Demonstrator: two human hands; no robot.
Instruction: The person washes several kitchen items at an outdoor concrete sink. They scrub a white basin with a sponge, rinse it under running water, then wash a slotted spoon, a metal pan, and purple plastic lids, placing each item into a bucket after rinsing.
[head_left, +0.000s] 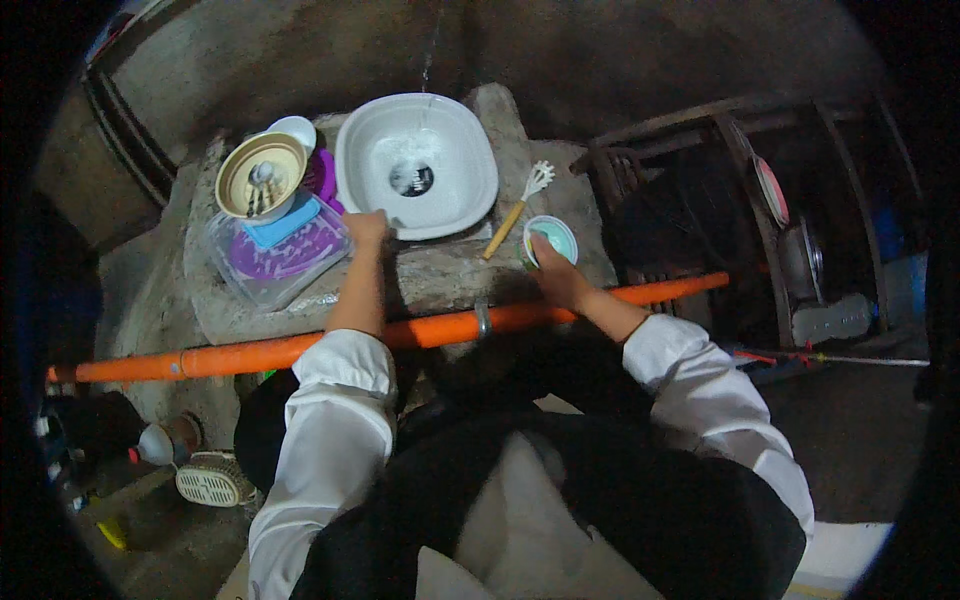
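Note:
A white plastic basin (459, 142) rests on the rough concrete slab, with a thin stream of water falling into it from above. My left hand (367, 227) grips its near-left rim. Farther right, my right hand (556, 268) holds a small round tub (561, 231) with a white rim and a pale green inside. Between basin and tub lies a white pronged pasta server (517, 214) with a wooden-looking handle. To the left, a cream bowl (231, 176) holding several spoons (261, 184) sits by a light blue item (285, 223) and a clear plastic container (274, 294).
An orange pipe (435, 330) crosses the slab's near side, below my forearms. Purple plasticware (325, 176) and a white bowl (296, 131) stand behind the cream bowl. At right is a dark rack (765, 270) with a pan. A plastic bottle (157, 444) is at lower left.

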